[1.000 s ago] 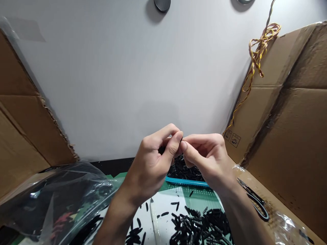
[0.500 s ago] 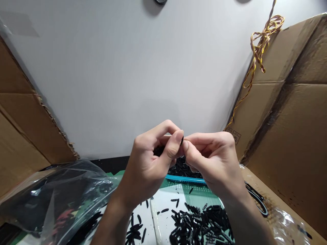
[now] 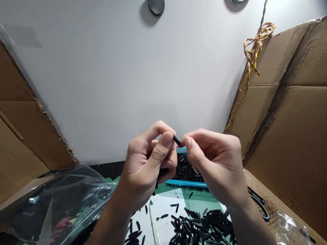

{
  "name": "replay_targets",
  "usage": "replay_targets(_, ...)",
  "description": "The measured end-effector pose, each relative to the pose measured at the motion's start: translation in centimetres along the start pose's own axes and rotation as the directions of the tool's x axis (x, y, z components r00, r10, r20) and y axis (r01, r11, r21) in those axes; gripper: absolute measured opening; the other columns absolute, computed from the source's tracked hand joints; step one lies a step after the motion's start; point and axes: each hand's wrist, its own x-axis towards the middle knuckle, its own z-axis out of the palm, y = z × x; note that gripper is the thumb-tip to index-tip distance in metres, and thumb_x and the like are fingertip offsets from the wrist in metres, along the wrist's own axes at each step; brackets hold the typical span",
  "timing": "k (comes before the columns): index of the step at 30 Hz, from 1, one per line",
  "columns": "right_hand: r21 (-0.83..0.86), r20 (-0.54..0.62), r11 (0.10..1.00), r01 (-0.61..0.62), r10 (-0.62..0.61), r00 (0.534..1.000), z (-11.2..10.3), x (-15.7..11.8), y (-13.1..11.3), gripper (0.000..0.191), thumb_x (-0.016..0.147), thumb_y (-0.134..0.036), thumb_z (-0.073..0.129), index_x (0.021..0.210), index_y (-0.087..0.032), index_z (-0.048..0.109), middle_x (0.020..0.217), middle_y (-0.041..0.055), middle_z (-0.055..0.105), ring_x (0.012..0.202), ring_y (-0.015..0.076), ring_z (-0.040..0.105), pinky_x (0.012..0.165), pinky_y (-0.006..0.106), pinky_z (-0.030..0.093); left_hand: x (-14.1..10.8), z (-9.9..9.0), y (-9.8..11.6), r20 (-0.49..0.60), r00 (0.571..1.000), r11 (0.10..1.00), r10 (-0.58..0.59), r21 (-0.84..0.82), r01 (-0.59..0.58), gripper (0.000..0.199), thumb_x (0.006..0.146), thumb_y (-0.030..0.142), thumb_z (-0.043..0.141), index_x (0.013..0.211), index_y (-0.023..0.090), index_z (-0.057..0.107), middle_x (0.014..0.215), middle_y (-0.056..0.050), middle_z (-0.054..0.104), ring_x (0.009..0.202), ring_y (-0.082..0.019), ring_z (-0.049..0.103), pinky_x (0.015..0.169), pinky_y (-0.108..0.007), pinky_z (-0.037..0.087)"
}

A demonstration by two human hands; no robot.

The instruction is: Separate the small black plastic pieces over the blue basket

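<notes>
My left hand (image 3: 150,160) pinches a small black piece (image 3: 177,140) between thumb and forefinger; its free end sticks out toward the right. More black stuff shows under the curled fingers of that hand. Thumb and forefinger of my right hand (image 3: 214,156) are pressed together at the tip of the piece; what they hold, if anything, is too small to tell. Behind the hands is a blue tray (image 3: 189,184) of black pieces. Below them, a heap of black pieces (image 3: 204,226) lies on the white paper and green mat.
A white pen-like tool (image 3: 154,223) lies on the white paper (image 3: 166,200). At left is a clear plastic bag (image 3: 68,197). Black-handled scissors (image 3: 259,204) lie at right near crumpled plastic (image 3: 288,228). Cardboard walls (image 3: 293,129) stand at both sides, with twisted wire (image 3: 255,51) hanging at right.
My hands have moved slightly apart. The black piece now shows more between them, and more of the blue tray is visible. The view has shifted a little.
</notes>
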Motion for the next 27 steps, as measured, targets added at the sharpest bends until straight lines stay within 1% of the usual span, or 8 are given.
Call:
replay_targets(4,-0.03,-0.007,1.0,0.003,-0.003,1.0,-0.5,-0.1,-0.1,0.012,0.1,-0.029,0.075,0.092,-0.021,0.077,0.057,-0.0043,0.054,0.047,0.0099,0.044,0.04,0.026,0.033,0.0,-0.2,-0.4,-0.031,0.999,0.998,0.016,0.053,-0.014,0.018,0.11,0.038,0.055,0.096,0.028,0.062,0.062,0.008,0.032,0.045,-0.008,0.032,0.039,-0.018,0.03)
replay_targets(7,0.04,0.048,0.999,0.005,-0.007,0.999,-0.8,-0.1,-0.2,0.006,0.098,-0.026,0.079,0.094,-0.022,0.076,0.058,-0.0044,0.057,0.047,0.0103,0.049,0.043,0.026,0.039,0.0,-0.3,-0.6,-0.04,0.999,0.998,0.017,0.058,-0.015,0.017,0.11,0.038,0.055,0.098,0.029,0.063,0.063,0.008,0.03,0.046,-0.007,0.033,0.039,-0.018,0.028)
replay_targets(11,0.107,0.092,0.994,-0.033,0.023,0.996,-1.1,0.2,-0.1,0.008,0.099,-0.027,0.077,0.093,-0.021,0.076,0.062,-0.002,0.067,0.05,0.0125,0.06,0.047,0.027,0.049,0.0,-0.3,-0.6,-0.067,0.998,0.998,0.006,0.056,-0.003,0.018,0.11,0.038,0.057,0.097,0.028,0.064,0.063,0.007,0.032,0.046,-0.007,0.034,0.039,-0.017,0.027)
replay_targets(15,-0.013,0.043,1.0,-0.02,0.021,0.999,-1.4,0.5,0.1,0.03,0.095,-0.022,0.078,0.066,-0.02,0.068,0.057,-0.0024,0.063,0.05,0.0105,0.057,0.049,0.026,0.045,0.1,-0.1,-0.2,-0.119,0.993,0.998,-0.005,0.059,0.012,0.025,0.108,0.04,0.059,0.089,0.024,0.063,0.06,0.008,0.032,0.041,-0.006,0.034,0.036,-0.018,0.025)
replay_targets(17,-0.096,0.058,0.995,0.006,-0.001,0.998,-1.6,0.7,0.1,0.033,0.09,-0.018,0.08,0.061,-0.019,0.064,0.054,-0.0038,0.059,0.05,0.0092,0.052,0.049,0.026,0.041,0.2,0.1,0.1,-0.156,0.988,0.998,-0.012,0.064,0.023,0.032,0.108,0.04,0.059,0.081,0.022,0.059,0.059,0.008,0.032,0.04,-0.005,0.035,0.035,-0.017,0.025)
replay_targets(20,-0.186,0.145,0.982,0.04,-0.013,0.989,-1.7,0.8,0.0,0.023,0.085,-0.012,0.079,0.066,-0.019,0.067,0.059,-0.0047,0.06,0.055,0.0094,0.053,0.053,0.025,0.044,0.3,0.2,0.5,-0.211,0.977,0.996,-0.009,0.084,0.027,0.041,0.108,0.037,0.059,0.072,0.02,0.052,0.059,0.007,0.032,0.04,-0.004,0.036,0.035,-0.016,0.027)
replay_targets(23,-0.228,0.199,0.972,0.062,-0.016,0.98,-1.7,0.9,-0.2,0.017,0.087,-0.013,0.076,0.073,-0.019,0.071,0.065,-0.0036,0.064,0.061,0.0108,0.056,0.057,0.026,0.048,0.4,0.2,0.6,-0.233,0.972,0.994,-0.004,0.109,0.03,0.042,0.108,0.036,0.06,0.07,0.019,0.051,0.06,0.007,0.034,0.04,-0.004,0.037,0.035,-0.016,0.027)
replay_targets(27,-0.16,0.136,0.985,0.072,-0.051,0.989,-1.3,0.8,-0.1,0.011,0.088,-0.013,0.079,0.08,-0.02,0.077,0.071,-0.0023,0.07,0.063,0.0123,0.062,0.06,0.027,0.054,0.5,0.1,0.5,-0.245,0.97,0.987,0.002,0.159,0.038,0.041,0.107,0.038,0.062,0.071,0.02,0.053,0.061,0.006,0.036,0.041,-0.005,0.04,0.035,-0.018,0.028)
